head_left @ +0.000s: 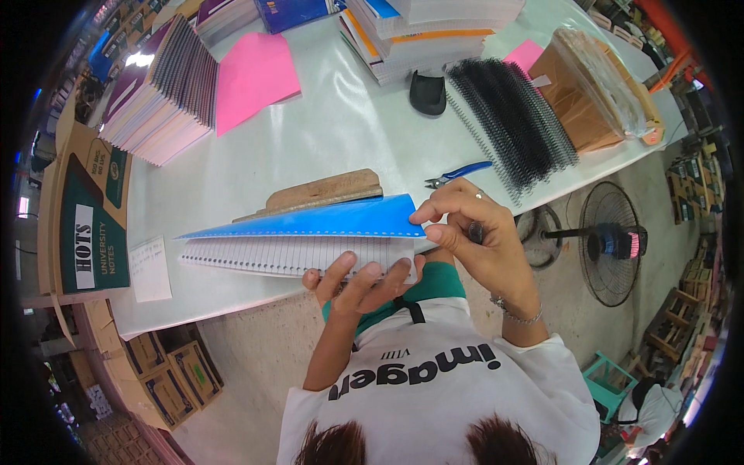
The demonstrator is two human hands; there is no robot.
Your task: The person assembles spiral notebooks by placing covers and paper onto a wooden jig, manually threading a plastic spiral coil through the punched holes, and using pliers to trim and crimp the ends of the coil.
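A loose-leaf notebook is held up at the table's near edge, with a row of punched holes along its edge and no coil visible in them. Fingers of my left hand (360,287) curl over its lined pages (279,252) from the near side. Thumb and forefinger of my right hand (484,236) pinch the right corner of the blue cover (325,217), which stands lifted apart from the pages. A small dark object (475,231) shows at the right palm; its kind cannot be made out. Behind the cover lies a wooden block (325,190) with a straight strip along its edge.
Blue-handled cutting pliers (461,172) and black spiral coils (511,116) lie at the right, near a black plastic piece (428,93). Coil-bound notebooks (167,93) are stacked left by a pink sheet (256,81). A carton (93,209) borders the left; a fan (612,242) stands right.
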